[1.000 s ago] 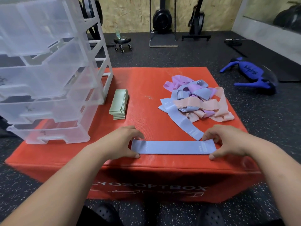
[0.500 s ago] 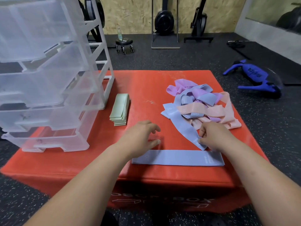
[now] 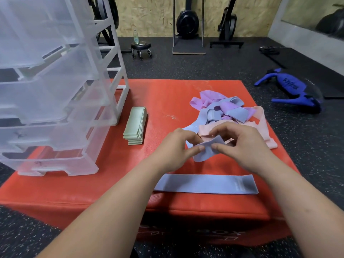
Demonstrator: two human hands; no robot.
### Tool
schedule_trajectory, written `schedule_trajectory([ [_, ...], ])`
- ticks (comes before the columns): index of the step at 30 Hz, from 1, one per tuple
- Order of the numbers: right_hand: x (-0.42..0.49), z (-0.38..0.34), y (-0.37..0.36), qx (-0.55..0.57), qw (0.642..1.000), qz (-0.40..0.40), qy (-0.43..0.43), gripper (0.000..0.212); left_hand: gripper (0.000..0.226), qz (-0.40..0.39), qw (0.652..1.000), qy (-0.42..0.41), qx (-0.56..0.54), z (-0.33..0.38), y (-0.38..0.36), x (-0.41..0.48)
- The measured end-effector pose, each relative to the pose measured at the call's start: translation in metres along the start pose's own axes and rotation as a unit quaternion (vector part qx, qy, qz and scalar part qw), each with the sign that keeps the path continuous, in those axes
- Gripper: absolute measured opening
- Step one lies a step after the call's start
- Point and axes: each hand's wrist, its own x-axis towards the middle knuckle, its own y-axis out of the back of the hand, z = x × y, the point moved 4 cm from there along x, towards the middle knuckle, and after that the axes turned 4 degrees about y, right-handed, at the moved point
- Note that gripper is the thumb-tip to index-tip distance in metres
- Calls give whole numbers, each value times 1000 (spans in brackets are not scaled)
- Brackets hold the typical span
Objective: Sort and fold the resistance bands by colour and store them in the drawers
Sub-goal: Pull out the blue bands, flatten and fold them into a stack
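Note:
A flat blue band [image 3: 205, 183] lies along the near edge of the red soft box [image 3: 163, 101]. Just above it, my left hand [image 3: 173, 148] and my right hand [image 3: 243, 146] both pinch the end of a second blue band [image 3: 205, 150], lifted off the box. That band trails back under my hands into the tangled pile of blue, purple and pink bands [image 3: 229, 113]. A folded stack of green bands [image 3: 135, 125] lies beside the clear plastic drawer unit [image 3: 55, 90], whose drawers are pulled partly out.
The drawer unit fills the box's left side. Around the box is dark gym flooring, with a blue item [image 3: 292, 92] on the right, a small wheeled stool [image 3: 141, 48] and exercise machines by the far wall.
Both hands left the flat blue band on the box's near edge and moved up to the pile. They now pinch and lift the end of a second blue band.

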Motion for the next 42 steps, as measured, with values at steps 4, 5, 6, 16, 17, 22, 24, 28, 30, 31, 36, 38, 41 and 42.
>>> schedule_trajectory([
  [4, 1, 7, -2, -10, 1000, -11, -22, 15, 3, 18, 1000, -6, 5, -2, 6, -2],
  [5, 1, 6, -2, 3, 1000, -13, -22, 12, 6, 11, 1000, -12, 18, -4, 6, -2],
  [6, 1, 4, -2, 22, 999, -13, -20, 11, 8, 6, 999, -19, 39, -6, 7, -3],
  [16, -15, 29, 42, 200, 968, 136, -69, 15, 5, 18, 991, 21, 127, -38, 32, -14],
  [17, -19, 33, 45, 197, 968, 138, -78, 15, 6, 22, 993, 29, 115, -39, 36, -15],
  [22, -36, 49, 54, 238, 946, 174, -133, 17, 8, 21, 995, 48, 83, -37, 45, -23],
  [24, -42, 51, 54, 259, 938, 179, -144, 15, 15, 23, 997, 58, 54, -36, 47, -27],
  [28, -50, 53, 54, 292, 919, 200, -172, 14, 19, 35, 996, 74, -21, -27, 54, -34],
  [30, -54, 54, 52, 298, 915, 197, -189, 13, 18, 41, 995, 80, -35, -22, 58, -39],
  [31, -57, 54, 51, 302, 912, 195, -200, 12, 18, 40, 995, 85, -45, -20, 60, -43],
  [36, -68, 56, 43, 313, 900, 177, -245, 12, 22, -16, 974, 143, -173, -13, 63, -66],
  [38, -73, 57, 42, 305, 903, 167, -253, 14, 27, -43, 961, 158, -224, -9, 64, -76],
  [41, -80, 57, 43, 301, 900, 163, -269, 14, 34, -71, 949, 169, -256, -8, 68, -86],
  [42, -83, 58, 44, 295, 902, 154, -274, 14, 34, -66, 951, 172, -246, -9, 70, -88],
])
